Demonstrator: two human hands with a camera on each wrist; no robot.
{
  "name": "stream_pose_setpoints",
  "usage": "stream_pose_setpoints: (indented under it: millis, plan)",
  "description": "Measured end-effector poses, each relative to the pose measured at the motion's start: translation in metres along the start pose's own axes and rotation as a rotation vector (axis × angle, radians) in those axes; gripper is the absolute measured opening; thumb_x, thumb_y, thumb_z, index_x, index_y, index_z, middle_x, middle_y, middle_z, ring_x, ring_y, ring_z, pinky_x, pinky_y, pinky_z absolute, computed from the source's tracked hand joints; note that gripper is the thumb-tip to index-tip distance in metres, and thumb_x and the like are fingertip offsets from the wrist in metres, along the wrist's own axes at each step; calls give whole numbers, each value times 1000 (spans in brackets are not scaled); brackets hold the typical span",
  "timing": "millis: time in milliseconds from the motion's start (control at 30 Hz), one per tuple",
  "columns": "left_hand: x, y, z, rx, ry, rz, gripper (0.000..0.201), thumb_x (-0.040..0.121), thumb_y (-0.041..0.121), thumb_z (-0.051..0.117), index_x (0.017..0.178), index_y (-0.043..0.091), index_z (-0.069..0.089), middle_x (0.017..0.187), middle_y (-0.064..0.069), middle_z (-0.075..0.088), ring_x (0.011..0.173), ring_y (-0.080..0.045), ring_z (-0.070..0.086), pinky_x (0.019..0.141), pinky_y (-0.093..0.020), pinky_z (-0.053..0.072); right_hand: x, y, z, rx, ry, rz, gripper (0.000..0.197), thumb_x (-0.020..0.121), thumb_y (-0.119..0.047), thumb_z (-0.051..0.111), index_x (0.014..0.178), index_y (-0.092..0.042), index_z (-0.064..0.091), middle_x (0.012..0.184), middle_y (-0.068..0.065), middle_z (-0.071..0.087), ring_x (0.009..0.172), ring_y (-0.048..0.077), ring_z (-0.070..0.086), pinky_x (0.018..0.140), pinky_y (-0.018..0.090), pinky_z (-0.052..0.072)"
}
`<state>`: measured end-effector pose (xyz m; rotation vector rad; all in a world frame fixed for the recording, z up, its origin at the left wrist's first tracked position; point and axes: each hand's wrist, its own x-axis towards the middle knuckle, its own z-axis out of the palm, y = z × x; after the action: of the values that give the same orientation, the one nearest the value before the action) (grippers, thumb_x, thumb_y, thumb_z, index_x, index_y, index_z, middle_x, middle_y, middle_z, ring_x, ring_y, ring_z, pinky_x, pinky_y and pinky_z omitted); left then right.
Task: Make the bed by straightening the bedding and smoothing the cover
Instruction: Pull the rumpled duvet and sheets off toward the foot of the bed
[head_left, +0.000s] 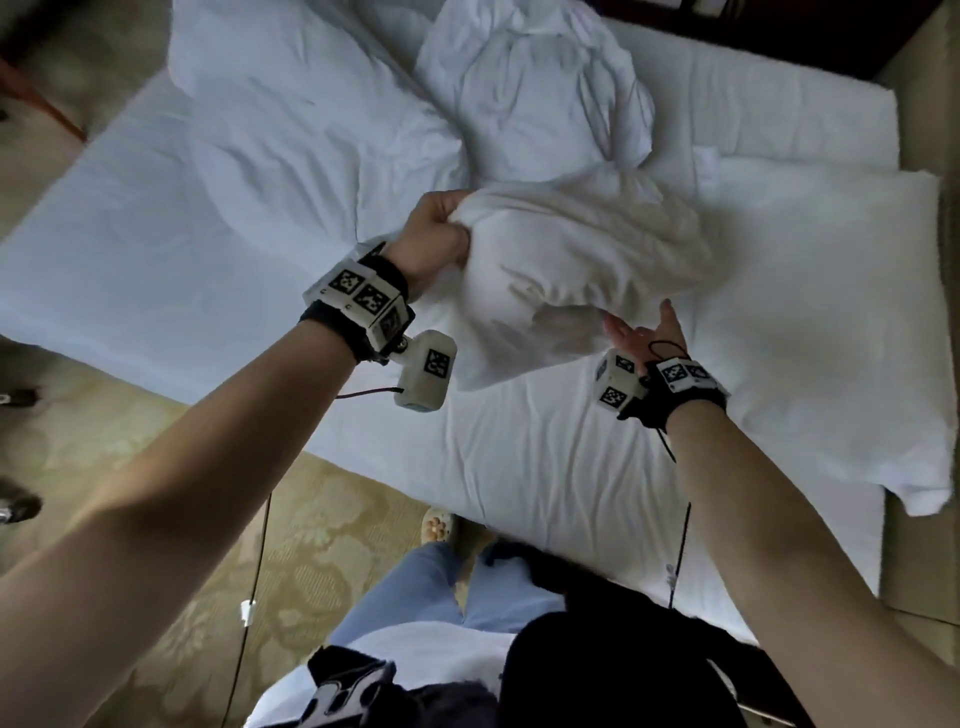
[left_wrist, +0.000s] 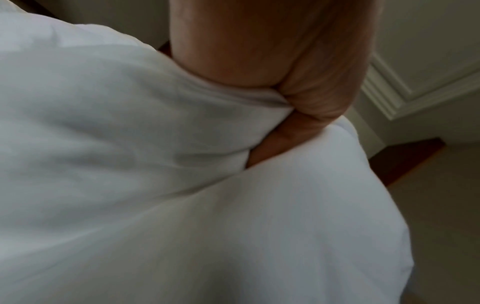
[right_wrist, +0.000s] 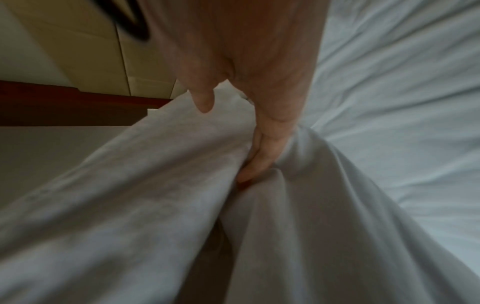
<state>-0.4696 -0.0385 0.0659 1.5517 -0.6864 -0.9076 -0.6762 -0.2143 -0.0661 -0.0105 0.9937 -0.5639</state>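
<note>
white rumpled cover (head_left: 571, 260) — left hand (head_left: 436, 234) grips it, right hand (head_left: 644, 338) seemingly open beneath.

Fingers (right_wrist: 259, 152) seemingly inside cover (right_wrist: 311, 226) folds

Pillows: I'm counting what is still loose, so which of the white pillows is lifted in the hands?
The middle pillow, gripped at its corner by the left hand. The plump pillow and the crumpled pillow lie untouched.

A patterned beige carpet (head_left: 171, 519) is laid beside the bed (head_left: 130, 218). Dark wooden furniture (head_left: 769, 31) is set beyond the bed's far edge. Cream panelled moulding (left_wrist: 389, 98) is seen on the wall.
</note>
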Motion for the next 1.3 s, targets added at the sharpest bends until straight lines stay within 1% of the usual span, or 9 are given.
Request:
stream_pose_setpoints:
  millis: [200, 333, 467, 633, 733, 833, 933, 1100, 1300]
  plan:
    - [-9, 0, -48, -130, 92, -24, 51, 49, -10, 39, 80, 14, 72, 64, -1, 66, 66, -22, 58, 59, -23, 46, -23, 6, 46, -238, -174, -27, 78, 82, -76, 32, 132, -21, 53, 82, 8, 72, 71, 14, 62, 72, 31, 57]
    - [-17, -18, -81, -10, 104, -93, 44, 46, -10, 42, 75, 10, 68, 59, -3, 60, 63, -20, 52, 55, -23, 39, -9, -17, 65, -425, -171, -221, 70, 72, -45, 68, 135, -17, 53, 117, 6, 66, 98, 28, 67, 77, 38, 57]
    - [-14, -42, -95, 294, 159, -206, 33, 58, -20, 40, 77, -1, 60, 59, -7, 50, 50, -17, 46, 45, -21, 38, -21, -38, 80, -457, 20, -564, 18, 88, -16, 52, 101, -8, 61, 71, -3, 73, 80, 19, 62, 57, 20, 55]
    - [0, -75, -70, 704, 33, -286, 25, 78, -13, 47, 72, 9, 55, 62, -6, 51, 46, 1, 54, 42, -7, 38, -46, -47, 56, -835, 40, -897, 27, 74, -2, 51, 99, -11, 56, 81, 1, 57, 68, 1, 56, 68, 21, 48]
    - [2, -68, -38, 909, -437, -481, 45, 70, -6, 60, 115, -1, 56, 99, -13, 57, 97, -23, 58, 70, -18, 49, -70, -37, 29, -1313, -106, -909, 22, 86, 7, 39, 86, -3, 58, 72, 1, 50, 51, -13, 46, 55, 2, 34]
    - [9, -47, 0, 809, -739, -594, 81, 56, 27, 81, 129, 22, 46, 125, -1, 54, 123, -22, 50, 107, -35, 39, -72, -37, 1, -1510, -190, -868, 24, 91, 7, 39, 102, 9, 61, 89, 10, 55, 58, -14, 50, 60, 2, 37]
    - [30, -36, 50, 585, -568, -387, 75, 61, 32, 85, 126, 24, 49, 125, -3, 55, 112, -20, 58, 99, -32, 47, -76, -31, -14, -1569, -185, -719, 22, 94, 6, 44, 108, 7, 61, 95, 12, 59, 80, 1, 57, 64, 18, 40]
    - [66, -41, 128, 869, -354, -3, 53, 77, 45, 72, 120, 18, 56, 117, -9, 47, 104, -23, 53, 100, -34, 44, -79, 2, -36, -1614, -319, -601, 37, 93, 8, 47, 130, 9, 48, 123, 7, 52, 114, 11, 44, 78, -3, 33]
    - [90, -54, 165, 1380, -609, -119, 58, 72, 53, 71, 112, 11, 65, 108, -5, 63, 102, -25, 58, 92, -35, 49, -54, 18, -59, -1667, -314, -496, 20, 86, 3, 59, 72, -4, 47, 67, -3, 37, 63, 10, 36, 62, 23, 30]
